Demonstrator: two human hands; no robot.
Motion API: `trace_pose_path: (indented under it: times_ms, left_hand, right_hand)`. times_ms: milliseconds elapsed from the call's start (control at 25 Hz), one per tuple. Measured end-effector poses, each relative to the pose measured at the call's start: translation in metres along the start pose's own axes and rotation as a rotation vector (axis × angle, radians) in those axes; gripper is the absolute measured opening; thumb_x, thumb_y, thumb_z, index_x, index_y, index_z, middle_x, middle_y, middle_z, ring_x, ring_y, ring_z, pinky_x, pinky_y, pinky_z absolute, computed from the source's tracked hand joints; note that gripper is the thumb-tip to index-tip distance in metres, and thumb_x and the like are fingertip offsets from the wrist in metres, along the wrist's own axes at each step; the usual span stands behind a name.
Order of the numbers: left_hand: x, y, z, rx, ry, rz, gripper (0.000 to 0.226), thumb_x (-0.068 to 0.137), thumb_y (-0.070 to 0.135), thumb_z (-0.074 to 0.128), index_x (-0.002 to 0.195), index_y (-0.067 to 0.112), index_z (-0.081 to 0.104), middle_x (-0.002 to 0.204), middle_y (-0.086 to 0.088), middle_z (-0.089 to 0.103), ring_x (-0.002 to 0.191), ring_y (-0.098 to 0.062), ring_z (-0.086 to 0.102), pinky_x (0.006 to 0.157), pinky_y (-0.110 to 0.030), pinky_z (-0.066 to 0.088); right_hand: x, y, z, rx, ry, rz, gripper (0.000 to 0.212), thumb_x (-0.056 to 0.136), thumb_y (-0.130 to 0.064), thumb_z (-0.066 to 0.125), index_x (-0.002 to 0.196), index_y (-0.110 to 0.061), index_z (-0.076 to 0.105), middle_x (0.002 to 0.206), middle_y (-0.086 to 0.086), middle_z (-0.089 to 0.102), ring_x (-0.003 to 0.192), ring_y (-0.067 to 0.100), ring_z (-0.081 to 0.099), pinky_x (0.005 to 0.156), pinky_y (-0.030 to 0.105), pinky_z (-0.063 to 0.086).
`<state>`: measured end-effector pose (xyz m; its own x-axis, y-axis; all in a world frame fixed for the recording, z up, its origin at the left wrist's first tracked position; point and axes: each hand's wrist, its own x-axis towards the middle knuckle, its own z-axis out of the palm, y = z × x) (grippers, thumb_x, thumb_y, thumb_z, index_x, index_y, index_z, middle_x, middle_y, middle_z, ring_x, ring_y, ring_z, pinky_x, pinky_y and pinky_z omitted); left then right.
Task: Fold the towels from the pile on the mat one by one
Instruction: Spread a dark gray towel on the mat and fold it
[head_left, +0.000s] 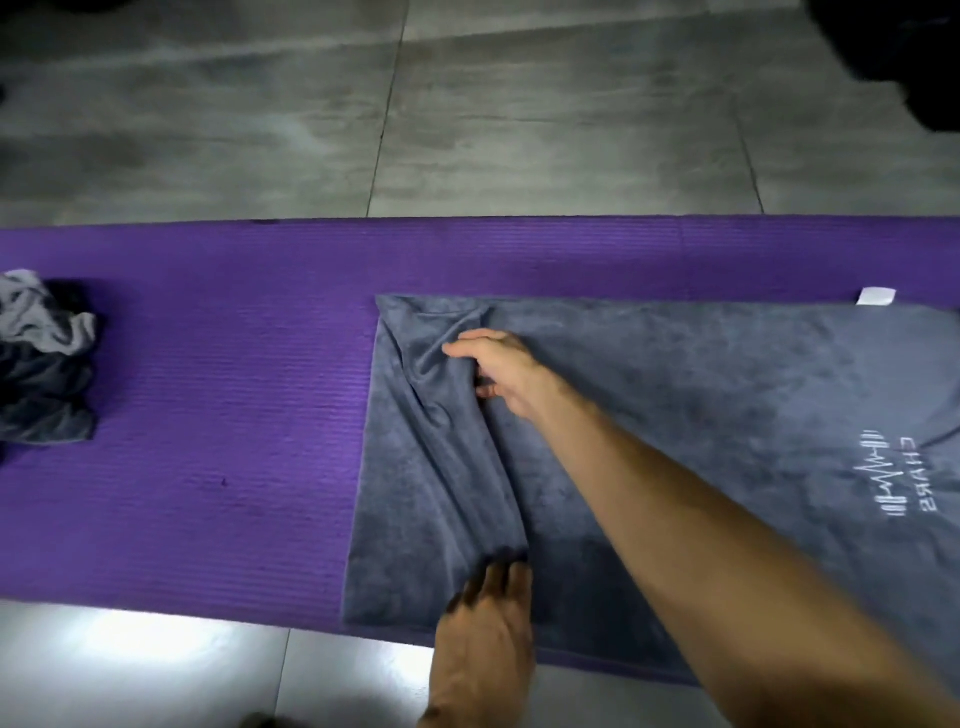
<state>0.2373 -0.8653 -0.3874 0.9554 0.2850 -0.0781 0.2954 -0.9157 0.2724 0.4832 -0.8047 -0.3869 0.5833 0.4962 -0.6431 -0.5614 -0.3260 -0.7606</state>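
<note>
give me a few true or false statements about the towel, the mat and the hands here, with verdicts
1. A grey towel lies spread on the purple mat. True.
2. The right hand hangs in the air above the towel. False: it pinches a ridge of the cloth near the towel's far left corner.
3. The left hand touches the towel near its near edge. True.
4. The pile of towels sits on the floor, off the mat. False: it sits on the mat, at the left edge of the view.
5. The towel has a white tag on its far edge. True.
6. The towel is plain, with no print. False: it bears a white logo near its right end.
</note>
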Motion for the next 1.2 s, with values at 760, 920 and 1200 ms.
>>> trace_pose_path:
  times_ms: [760, 920, 1200]
  left_hand:
    - [-0.005, 0.075, 0.032, -0.360, -0.060, 0.287, 0.028, 0.069, 0.030, 0.052, 0.097, 0.032, 0.056, 0.094, 0.013, 0.057, 0.077, -0.010, 0.064, 0.052, -0.022, 0.050]
    - [-0.002, 0.099, 0.035, -0.439, -0.048, 0.285, 0.027, 0.071, 0.028, 0.056, 0.097, 0.034, 0.059, 0.093, 0.013, 0.062, 0.075, -0.010, 0.065, 0.052, -0.024, 0.051]
    - [0.014, 0.097, 0.033, -0.540, -0.105, 0.221, 0.021, 0.091, 0.048, 0.054, 0.104, 0.032, 0.056, 0.096, 0.012, 0.064, 0.082, -0.008, 0.064, 0.068, -0.024, 0.053]
  right_hand:
    - [-0.022, -0.008, -0.155, 0.155, 0.269, -0.185, 0.026, 0.082, -0.020, 0.067, 0.108, -0.016, 0.070, 0.099, -0.003, 0.070, 0.084, 0.003, 0.061, 0.066, 0.015, 0.045]
    - [-0.026, 0.006, -0.195, 0.230, 0.366, -0.178, 0.034, 0.084, -0.017, 0.068, 0.118, -0.012, 0.069, 0.106, 0.001, 0.070, 0.100, 0.013, 0.063, 0.079, 0.022, 0.047]
    - [-0.030, 0.029, -0.183, -0.556, 0.653, -0.567, 0.049, 0.083, -0.030, 0.057, 0.126, -0.006, 0.061, 0.132, 0.013, 0.058, 0.122, 0.029, 0.054, 0.106, 0.032, 0.039]
